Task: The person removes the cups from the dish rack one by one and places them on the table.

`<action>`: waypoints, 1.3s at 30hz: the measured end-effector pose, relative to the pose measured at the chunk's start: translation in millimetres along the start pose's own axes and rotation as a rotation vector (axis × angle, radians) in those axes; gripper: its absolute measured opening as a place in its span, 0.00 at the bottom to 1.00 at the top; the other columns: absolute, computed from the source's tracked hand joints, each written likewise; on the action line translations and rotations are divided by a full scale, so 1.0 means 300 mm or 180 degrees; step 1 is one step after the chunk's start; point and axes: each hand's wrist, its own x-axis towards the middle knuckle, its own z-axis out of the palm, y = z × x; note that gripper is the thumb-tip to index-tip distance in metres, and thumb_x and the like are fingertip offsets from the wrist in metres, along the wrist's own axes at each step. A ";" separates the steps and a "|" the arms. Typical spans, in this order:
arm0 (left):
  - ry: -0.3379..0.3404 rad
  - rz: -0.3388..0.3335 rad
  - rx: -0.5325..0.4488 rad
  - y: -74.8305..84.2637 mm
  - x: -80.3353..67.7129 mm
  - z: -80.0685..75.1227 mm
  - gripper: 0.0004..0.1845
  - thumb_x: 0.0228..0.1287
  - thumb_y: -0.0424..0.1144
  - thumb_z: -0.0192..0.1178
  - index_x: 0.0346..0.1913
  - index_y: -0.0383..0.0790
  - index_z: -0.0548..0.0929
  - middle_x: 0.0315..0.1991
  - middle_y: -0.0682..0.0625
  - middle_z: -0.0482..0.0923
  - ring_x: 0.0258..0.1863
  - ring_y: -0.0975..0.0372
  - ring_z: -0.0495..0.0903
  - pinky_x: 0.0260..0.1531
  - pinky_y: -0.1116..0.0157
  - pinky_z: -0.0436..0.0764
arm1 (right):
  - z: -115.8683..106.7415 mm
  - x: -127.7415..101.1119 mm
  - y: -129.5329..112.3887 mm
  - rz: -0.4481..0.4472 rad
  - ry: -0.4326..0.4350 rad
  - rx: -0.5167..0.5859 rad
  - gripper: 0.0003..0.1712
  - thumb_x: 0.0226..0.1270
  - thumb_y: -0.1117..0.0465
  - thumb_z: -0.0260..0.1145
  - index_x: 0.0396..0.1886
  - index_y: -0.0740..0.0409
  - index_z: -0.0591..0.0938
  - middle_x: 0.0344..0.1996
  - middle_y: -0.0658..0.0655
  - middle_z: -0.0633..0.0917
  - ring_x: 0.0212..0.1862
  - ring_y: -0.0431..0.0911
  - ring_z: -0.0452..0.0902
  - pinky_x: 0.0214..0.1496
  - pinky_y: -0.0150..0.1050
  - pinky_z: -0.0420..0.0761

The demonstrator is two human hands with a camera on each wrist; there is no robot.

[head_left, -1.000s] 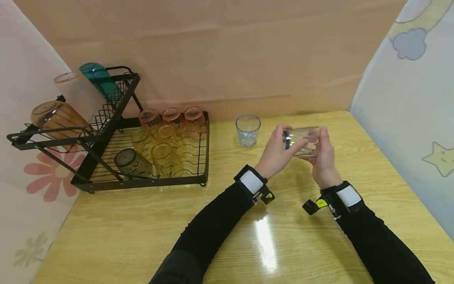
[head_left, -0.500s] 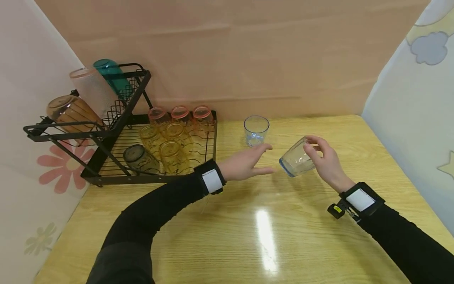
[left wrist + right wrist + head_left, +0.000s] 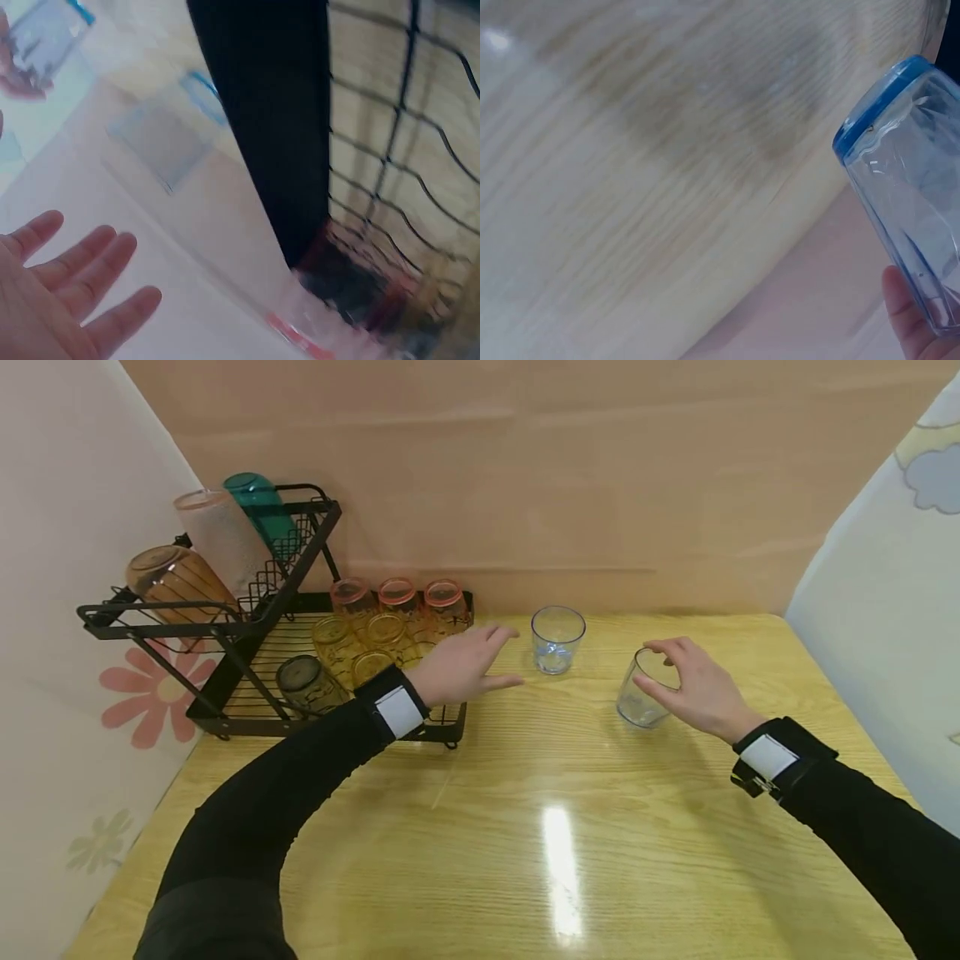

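Note:
My right hand (image 3: 703, 693) holds a clear drinking glass (image 3: 636, 703) with a blue rim, gripping it by its base end. The glass is upside down and slightly tilted, its rim low near the tabletop; whether it touches cannot be told. In the right wrist view the glass's blue rim (image 3: 881, 105) points away from the fingertips (image 3: 901, 304). My left hand (image 3: 461, 667), fingers spread and holding nothing, hovers over the right side of the rack. A second blue-rimmed glass (image 3: 557, 643) stands upright on the table between the hands.
A black two-tier drying rack (image 3: 247, 727) stands left. Its lower tier bears pink glasses (image 3: 399, 597), yellow glasses (image 3: 337, 639) and a grey glass (image 3: 309, 683), upside down. Above lean a brown glass (image 3: 180, 581), a frosted pinkish one (image 3: 225, 539) and a teal one (image 3: 262, 510).
My left hand has let go of the glass and moved left toward the rack. The right hand has turned the glass from lying sideways to rim-down and lowered it. The view has shifted right.

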 end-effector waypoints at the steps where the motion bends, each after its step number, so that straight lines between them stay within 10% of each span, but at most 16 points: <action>1: 0.0006 -0.0100 0.0019 -0.013 0.007 -0.004 0.38 0.68 0.62 0.54 0.69 0.38 0.63 0.62 0.41 0.69 0.56 0.52 0.74 0.42 0.58 0.80 | -0.001 0.007 0.007 0.0000 0.0003 -0.0048 0.34 0.70 0.46 0.60 0.65 0.64 0.70 0.56 0.66 0.72 0.52 0.61 0.70 0.44 0.59 0.72; 13: 0.0348 -0.1179 -0.0045 -0.156 0.080 -0.026 0.43 0.65 0.65 0.54 0.73 0.39 0.58 0.69 0.37 0.58 0.69 0.46 0.57 0.59 0.50 0.69 | -0.007 0.122 0.041 0.0004 -0.0071 -0.0511 0.39 0.69 0.40 0.58 0.64 0.67 0.70 0.56 0.69 0.70 0.55 0.65 0.67 0.46 0.63 0.72; 39: 0.0399 -0.2070 0.0032 -0.303 0.198 -0.030 0.45 0.64 0.69 0.51 0.72 0.41 0.58 0.66 0.33 0.58 0.68 0.43 0.56 0.62 0.44 0.61 | 0.112 0.268 0.062 0.0078 -0.0174 -0.0700 0.41 0.69 0.39 0.58 0.66 0.69 0.67 0.59 0.72 0.67 0.61 0.65 0.61 0.51 0.62 0.72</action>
